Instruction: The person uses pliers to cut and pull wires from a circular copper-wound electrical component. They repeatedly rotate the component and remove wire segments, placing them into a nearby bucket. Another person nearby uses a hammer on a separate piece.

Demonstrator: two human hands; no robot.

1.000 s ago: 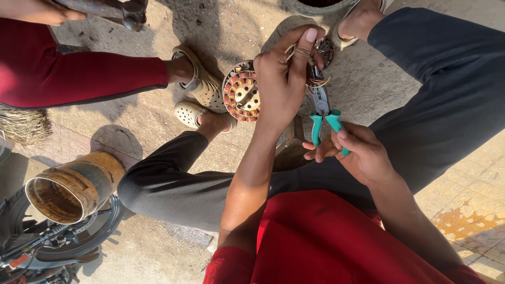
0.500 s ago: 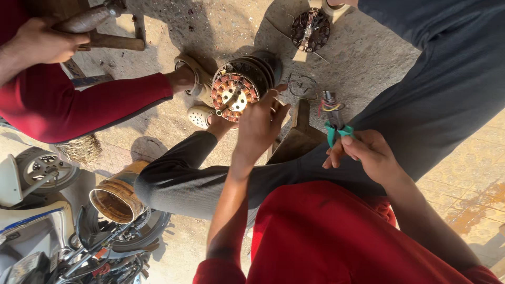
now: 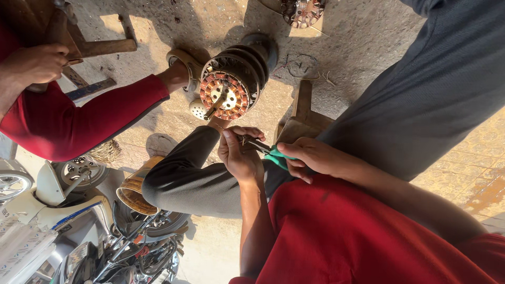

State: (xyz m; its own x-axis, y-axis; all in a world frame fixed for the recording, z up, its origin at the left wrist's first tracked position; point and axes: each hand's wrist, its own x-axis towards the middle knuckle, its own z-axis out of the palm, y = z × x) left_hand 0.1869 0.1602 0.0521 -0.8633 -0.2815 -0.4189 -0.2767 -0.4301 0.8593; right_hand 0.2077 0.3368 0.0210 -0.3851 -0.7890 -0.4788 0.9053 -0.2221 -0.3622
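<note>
My right hand (image 3: 314,156) grips the green handles of a pair of pliers (image 3: 269,150) over my lap. My left hand (image 3: 239,155) is curled around the pliers' dark metal jaws; whatever sits between them is hidden by my fingers. Just beyond my knee, a round motor stator (image 3: 231,90) with copper windings and a short shaft lies on the concrete ground, apart from both hands. I wear a red shirt and dark trousers.
Another person in red sleeves sits at the upper left, one hand (image 3: 34,63) on a wooden tool. A second stator (image 3: 302,11) lies at the top edge. A wooden block (image 3: 302,113) stands by my leg. A rusty can (image 3: 132,190) and parked motorbikes (image 3: 79,242) fill the lower left.
My left hand let go of the stator, which now lies on the ground, and came back to the pliers' jaws. My right hand kept the pliers.
</note>
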